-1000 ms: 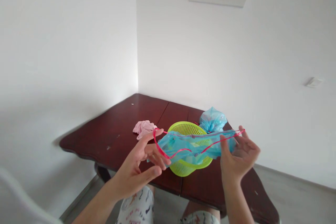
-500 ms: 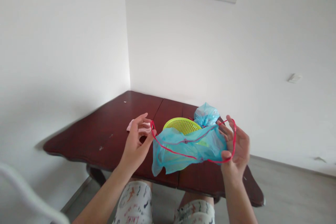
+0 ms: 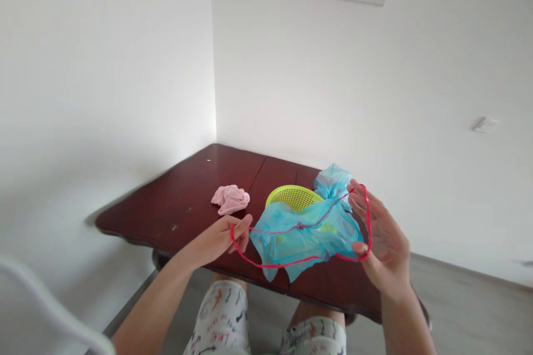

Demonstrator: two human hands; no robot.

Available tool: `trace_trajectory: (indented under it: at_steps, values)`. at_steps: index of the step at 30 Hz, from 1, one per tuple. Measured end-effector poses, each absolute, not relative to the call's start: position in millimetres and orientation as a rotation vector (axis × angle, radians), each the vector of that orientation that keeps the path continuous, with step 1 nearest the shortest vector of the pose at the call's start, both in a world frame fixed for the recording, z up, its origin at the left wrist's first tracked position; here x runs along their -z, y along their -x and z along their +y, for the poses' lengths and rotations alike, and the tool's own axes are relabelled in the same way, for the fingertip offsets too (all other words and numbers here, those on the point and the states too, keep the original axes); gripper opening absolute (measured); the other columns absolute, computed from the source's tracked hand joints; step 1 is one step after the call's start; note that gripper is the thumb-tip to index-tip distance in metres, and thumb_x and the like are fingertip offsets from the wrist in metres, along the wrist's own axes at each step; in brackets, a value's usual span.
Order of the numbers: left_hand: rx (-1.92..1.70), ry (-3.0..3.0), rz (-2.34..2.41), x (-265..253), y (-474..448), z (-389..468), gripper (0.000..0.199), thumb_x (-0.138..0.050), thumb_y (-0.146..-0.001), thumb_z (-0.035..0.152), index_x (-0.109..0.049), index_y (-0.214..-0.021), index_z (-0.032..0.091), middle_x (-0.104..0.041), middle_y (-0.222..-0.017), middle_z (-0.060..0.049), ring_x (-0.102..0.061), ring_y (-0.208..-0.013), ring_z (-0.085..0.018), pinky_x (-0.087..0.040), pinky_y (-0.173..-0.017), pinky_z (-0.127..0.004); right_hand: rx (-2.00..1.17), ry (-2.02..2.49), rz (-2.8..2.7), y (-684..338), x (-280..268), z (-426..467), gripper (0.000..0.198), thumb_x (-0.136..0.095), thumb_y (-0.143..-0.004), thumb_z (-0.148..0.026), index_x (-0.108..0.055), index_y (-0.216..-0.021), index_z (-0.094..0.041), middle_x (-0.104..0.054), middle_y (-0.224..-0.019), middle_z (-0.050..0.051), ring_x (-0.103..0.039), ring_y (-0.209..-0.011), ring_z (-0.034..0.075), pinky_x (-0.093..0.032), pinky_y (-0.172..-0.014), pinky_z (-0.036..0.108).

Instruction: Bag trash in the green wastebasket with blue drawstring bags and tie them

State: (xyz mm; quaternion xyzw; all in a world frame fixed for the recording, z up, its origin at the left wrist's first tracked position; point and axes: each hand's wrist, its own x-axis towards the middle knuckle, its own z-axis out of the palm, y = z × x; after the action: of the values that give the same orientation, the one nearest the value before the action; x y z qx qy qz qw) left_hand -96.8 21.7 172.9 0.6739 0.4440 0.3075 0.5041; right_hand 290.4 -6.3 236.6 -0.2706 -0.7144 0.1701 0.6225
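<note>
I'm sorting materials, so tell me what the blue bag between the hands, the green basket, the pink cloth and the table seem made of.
Blue bag: likely thin plastic film, translucent and crinkled.
Green basket: probably moulded plastic, evenly perforated.
Pink cloth: soft, matte fabric, judging by its loose folds; fibre unclear.
Table: perhaps varnished wood, dark reddish-brown and smooth.

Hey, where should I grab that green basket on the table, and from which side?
Probably by the far-left rim of the green basket, coming down from the left. Its curved lip shows there, while the held blue bag hides the near side and the bunched blue bag crowds the far right.
</note>
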Motion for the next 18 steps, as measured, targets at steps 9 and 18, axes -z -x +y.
trace_trajectory:
  at_steps: [9, 18]
  values:
    - [-1.440, -1.278, 0.838, -178, 83, 11, 0.079, -0.065, -0.106, 0.094, -0.093, -0.112, 0.021, -0.075, -0.160, -0.018, -0.074, -0.135, -0.038, -0.062, -0.104, -0.043, -0.504, 0.598, -1.451, -272, -228, -31, 0.068, -0.086, -0.109, -0.064, -0.075, -0.162, -0.023, -0.073, -0.167, 0.024, -0.071, -0.156, 0.047, -0.062, -0.129, 0.071]
    - [-1.619, -1.255, 0.583, -190, 60, -14, 0.078, -0.060, -0.115, 0.085, -0.085, -0.152, 0.022, -0.073, -0.169, -0.020, -0.064, -0.163, -0.042, -0.049, -0.135, -0.055, -0.665, 0.608, -1.455, -256, -202, -70, 0.066, -0.076, -0.114, -0.067, -0.068, -0.169, -0.030, -0.073, -0.167, 0.020, -0.075, -0.152, 0.044, -0.066, -0.123, 0.070]
